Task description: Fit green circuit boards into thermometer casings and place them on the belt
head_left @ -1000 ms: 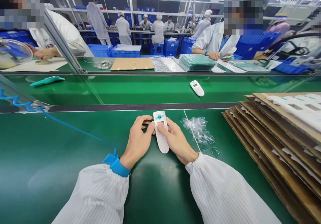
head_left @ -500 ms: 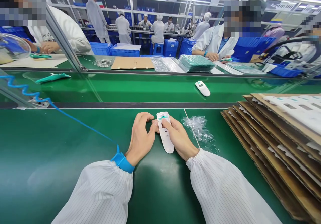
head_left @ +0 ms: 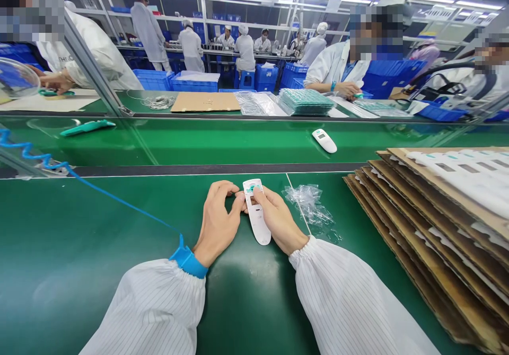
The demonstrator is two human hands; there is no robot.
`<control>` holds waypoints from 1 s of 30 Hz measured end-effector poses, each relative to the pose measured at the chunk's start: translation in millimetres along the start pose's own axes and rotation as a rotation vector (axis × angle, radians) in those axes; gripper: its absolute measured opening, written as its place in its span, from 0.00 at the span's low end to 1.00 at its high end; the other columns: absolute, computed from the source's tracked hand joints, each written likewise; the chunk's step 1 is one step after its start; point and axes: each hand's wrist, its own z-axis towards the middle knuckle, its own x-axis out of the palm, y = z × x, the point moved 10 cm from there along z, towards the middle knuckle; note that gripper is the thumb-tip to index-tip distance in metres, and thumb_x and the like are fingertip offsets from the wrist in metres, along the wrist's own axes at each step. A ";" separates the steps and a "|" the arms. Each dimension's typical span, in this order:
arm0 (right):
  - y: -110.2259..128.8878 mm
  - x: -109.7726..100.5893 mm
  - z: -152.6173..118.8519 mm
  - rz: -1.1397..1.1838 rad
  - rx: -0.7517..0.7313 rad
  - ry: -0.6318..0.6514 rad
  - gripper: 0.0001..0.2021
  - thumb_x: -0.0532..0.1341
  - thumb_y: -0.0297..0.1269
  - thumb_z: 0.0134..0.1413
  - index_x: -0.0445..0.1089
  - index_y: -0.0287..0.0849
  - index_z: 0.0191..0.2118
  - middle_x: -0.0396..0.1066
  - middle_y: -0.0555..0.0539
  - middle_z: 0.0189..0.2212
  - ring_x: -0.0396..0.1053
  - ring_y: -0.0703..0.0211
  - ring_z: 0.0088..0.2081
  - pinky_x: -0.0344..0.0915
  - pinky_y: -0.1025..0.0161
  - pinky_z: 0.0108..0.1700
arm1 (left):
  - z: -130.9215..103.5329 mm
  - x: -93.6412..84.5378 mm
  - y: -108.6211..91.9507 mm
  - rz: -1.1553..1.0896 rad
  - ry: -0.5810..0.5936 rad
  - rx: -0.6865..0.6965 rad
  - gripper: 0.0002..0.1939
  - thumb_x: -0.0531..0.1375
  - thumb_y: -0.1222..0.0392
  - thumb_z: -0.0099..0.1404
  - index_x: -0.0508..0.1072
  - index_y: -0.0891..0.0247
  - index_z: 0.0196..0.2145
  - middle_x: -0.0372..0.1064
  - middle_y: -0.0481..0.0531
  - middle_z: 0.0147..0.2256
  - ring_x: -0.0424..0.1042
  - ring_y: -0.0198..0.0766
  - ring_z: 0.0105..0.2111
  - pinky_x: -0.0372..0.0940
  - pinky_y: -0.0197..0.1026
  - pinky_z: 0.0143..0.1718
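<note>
we've got the white casing (head_left: 260,228) over the green tabletop (head_left: 99,228), right in front of us, its top end between 11 and 12 o'clock; our right hand (head_left: 280,218) has it clamped, thumb pressed on the face by the cut-out window, fingers behind; our left hand (head_left: 218,214) is at the casing's 9 o'clock, fingers curled, thumb and index tips near its edge; can't tell if they touch it or pinch anything; blue wrist strap (head_left: 189,262) at 8 o'clock; crumpled clear plastic (head_left: 309,200) at 3, cardboard stack (head_left: 401,238) further out that way; white handheld device (head_left: 324,141) lies at 2
</note>
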 end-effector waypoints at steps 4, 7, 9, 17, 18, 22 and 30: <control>0.7 -0.3 -0.8 -0.027 -0.004 -0.001 0.18 0.64 0.55 0.59 0.68 0.44 0.36 0.72 0.51 0.30 0.67 0.61 0.31 0.64 0.62 0.38 | -0.1 -0.3 0.2 0.003 -0.004 0.001 0.03 0.60 0.62 0.70 0.74 0.60 0.40 0.70 0.53 0.47 0.71 0.40 0.49 0.68 0.44 0.49; 0.4 0.0 -0.5 -0.026 -0.002 0.000 0.17 0.64 0.53 0.59 0.68 0.44 0.36 0.72 0.51 0.29 0.67 0.61 0.32 0.64 0.62 0.39 | -0.2 0.1 0.7 -0.001 -0.003 0.001 0.03 0.60 0.63 0.70 0.74 0.60 0.40 0.70 0.53 0.46 0.70 0.39 0.49 0.68 0.43 0.49; 0.2 0.3 0.0 -0.028 0.000 0.001 0.16 0.63 0.52 0.59 0.68 0.43 0.37 0.72 0.51 0.29 0.67 0.61 0.32 0.64 0.62 0.39 | -0.1 0.4 0.6 -0.003 -0.003 0.005 0.03 0.60 0.63 0.70 0.74 0.60 0.40 0.70 0.53 0.46 0.70 0.39 0.48 0.68 0.43 0.48; 0.2 0.1 1.5 -0.035 -0.006 0.003 0.15 0.63 0.51 0.59 0.68 0.43 0.37 0.71 0.51 0.28 0.66 0.61 0.31 0.63 0.62 0.38 | -0.1 0.3 0.6 -0.001 -0.003 0.013 0.02 0.60 0.63 0.70 0.74 0.60 0.39 0.70 0.53 0.46 0.70 0.38 0.48 0.68 0.42 0.48; 0.2 0.1 1.5 -0.035 -0.007 0.004 0.15 0.63 0.51 0.59 0.68 0.43 0.37 0.71 0.51 0.28 0.66 0.61 0.31 0.63 0.62 0.38 | -0.1 0.4 0.7 -0.001 -0.002 0.012 0.02 0.60 0.63 0.70 0.74 0.60 0.39 0.70 0.53 0.46 0.70 0.38 0.48 0.68 0.42 0.48; -0.4 -0.5 1.6 -0.044 -0.010 0.002 0.16 0.64 0.52 0.58 0.68 0.43 0.36 0.72 0.50 0.29 0.67 0.61 0.31 0.63 0.62 0.37 | -0.2 0.6 0.8 -0.004 -0.002 0.008 0.02 0.60 0.63 0.70 0.74 0.60 0.39 0.70 0.53 0.46 0.71 0.38 0.48 0.68 0.43 0.48; -0.8 -0.6 -0.1 -0.040 0.005 -0.005 0.17 0.64 0.53 0.58 0.71 0.43 0.38 0.74 0.50 0.31 0.68 0.60 0.32 0.64 0.62 0.39 | -0.4 0.3 0.1 -0.010 0.000 0.009 0.03 0.59 0.64 0.70 0.74 0.60 0.39 0.70 0.53 0.46 0.71 0.39 0.49 0.69 0.43 0.49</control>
